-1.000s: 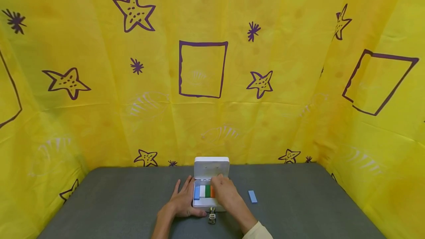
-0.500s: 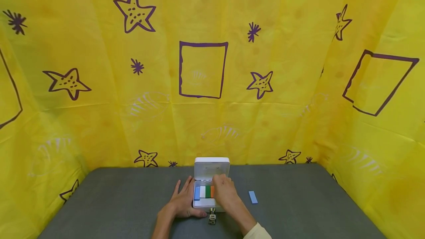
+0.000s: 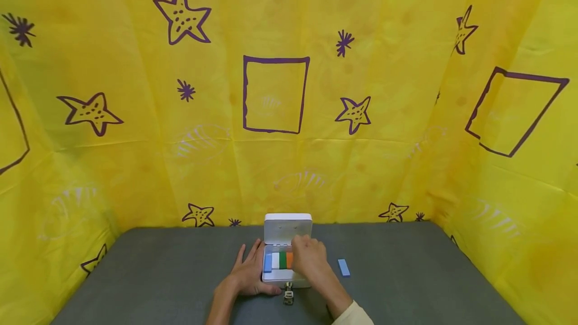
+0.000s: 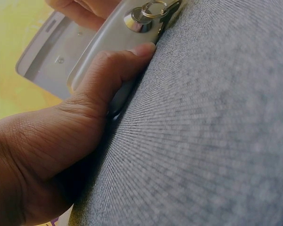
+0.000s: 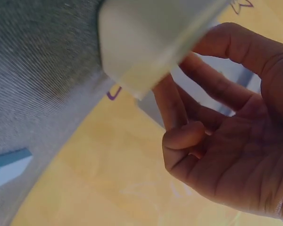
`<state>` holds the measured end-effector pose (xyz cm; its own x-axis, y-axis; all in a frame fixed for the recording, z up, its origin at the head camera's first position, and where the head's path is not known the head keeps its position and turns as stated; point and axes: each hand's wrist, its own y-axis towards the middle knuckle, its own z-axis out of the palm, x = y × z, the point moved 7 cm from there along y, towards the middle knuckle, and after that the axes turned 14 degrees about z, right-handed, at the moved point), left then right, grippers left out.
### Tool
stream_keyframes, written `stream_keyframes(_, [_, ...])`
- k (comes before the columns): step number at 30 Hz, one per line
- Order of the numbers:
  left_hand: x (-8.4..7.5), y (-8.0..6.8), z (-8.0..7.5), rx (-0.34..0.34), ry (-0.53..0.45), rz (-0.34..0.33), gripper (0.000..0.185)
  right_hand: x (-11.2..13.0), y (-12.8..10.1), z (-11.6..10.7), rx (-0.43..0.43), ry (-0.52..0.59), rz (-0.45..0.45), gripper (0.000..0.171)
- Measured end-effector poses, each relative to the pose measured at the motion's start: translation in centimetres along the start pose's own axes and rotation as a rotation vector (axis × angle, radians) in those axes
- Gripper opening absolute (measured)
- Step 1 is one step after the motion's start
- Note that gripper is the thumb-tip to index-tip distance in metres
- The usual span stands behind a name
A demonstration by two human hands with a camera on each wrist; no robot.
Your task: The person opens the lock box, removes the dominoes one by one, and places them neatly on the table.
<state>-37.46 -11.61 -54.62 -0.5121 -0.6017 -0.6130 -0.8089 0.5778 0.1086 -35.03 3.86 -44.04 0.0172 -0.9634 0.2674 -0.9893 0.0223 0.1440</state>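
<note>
A white metal cash box (image 3: 273, 276) stands with its lid (image 3: 274, 232) raised. Inside, side by side, are a light blue block (image 3: 268, 263), a white block (image 3: 275, 261), a green block (image 3: 283, 260) and an orange block (image 3: 289, 261). My left hand (image 3: 247, 276) rests along the box's left side, fingers straight and spread, its thumb pressed on the front wall. Bent fingers of my right hand (image 3: 310, 257) reach over the right wall into the box. Their tips are hidden behind that wall in the right wrist view, so I cannot tell what they hold.
Another light blue block (image 3: 343, 267) lies on the grey table (image 3: 406, 275) right of the box. A key with rings (image 3: 288, 295) hangs from the round lock (image 4: 138, 20) at the front. Yellow patterned cloth (image 3: 280, 174) surrounds the table at the back and sides.
My right hand has shifted slightly to the right over the box, and more of the orange block shows. My left hand and the loose blue block have stayed put.
</note>
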Motion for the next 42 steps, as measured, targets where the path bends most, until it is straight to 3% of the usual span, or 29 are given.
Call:
stream_keyframes(6, [0.2,0.1,0.2,-0.006,-0.013,0.002,0.139,-0.6,0.0,-1.4,0.07,0.114,-0.053,0.024])
stream_keyframes(12, [0.3,0.3,0.3,-0.012,-0.003,0.012,0.139,-1.8,0.6,-2.6,0.172,0.193,-0.073,0.007])
stream_keyframes(20, [0.1,0.6,0.1,-0.013,0.003,0.0,0.139,-4.5,1.9,-4.1,0.257,0.343,-0.094,0.021])
stream_keyframes(29, [0.0,0.7,0.2,0.008,-0.013,-0.015,0.139,-8.7,3.1,-5.4,0.297,0.366,-0.075,0.029])
stream_keyframes(32, [0.1,0.6,0.2,0.003,-0.01,-0.016,0.138,-9.8,3.5,-5.7,0.297,0.368,-0.054,0.025])
stream_keyframes(37, [0.2,0.4,0.2,0.001,-0.017,-0.016,0.138,-11.6,3.7,-5.2,0.326,0.372,0.06,0.035])
stream_keyframes(42, [0.3,0.1,0.1,0.006,-0.014,-0.026,0.139,-13.1,3.2,-3.8,0.377,0.325,0.195,0.016])
